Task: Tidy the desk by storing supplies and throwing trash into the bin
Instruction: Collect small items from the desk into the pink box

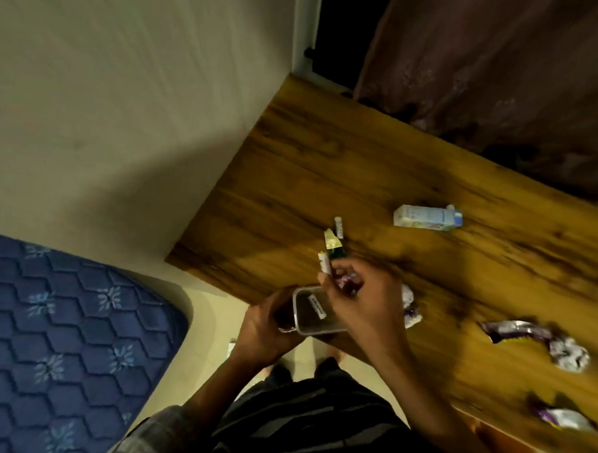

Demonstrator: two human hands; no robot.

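Small clear plastic box (316, 312) was held at the near left corner of the wooden desk (379, 168), partly overhanging the edge. Inside it lay one white tube (317, 306) with dark print, flat on the bottom; nothing else could be made out in the box.

Left hand (269, 327) gripped the box from its left side, fingers curled round the wall and underneath. Right hand (360, 290) hovered directly above the box, fingers curled round a white tube (324, 264) pinched upright at the fingertips, and a purple wrapper (345, 281) seemed to be bunched in the same hand, though blur made this uncertain.

Just beyond the right hand, on the desk: a green and gold wrapper (332, 245) and another small white tube (338, 227), close together. Farther right, well apart from the hands, a white carton (426, 218) lay on its side.

Crumpled purple and silver wrappers on the desk: one (410, 308) just right of the right wrist, partly hidden by it; one larger (539, 341) farther right; one (563, 416) near the near right edge.

Blue quilted mattress (63, 336) on the left, a dark curtain (503, 64) behind the far side of the desk.
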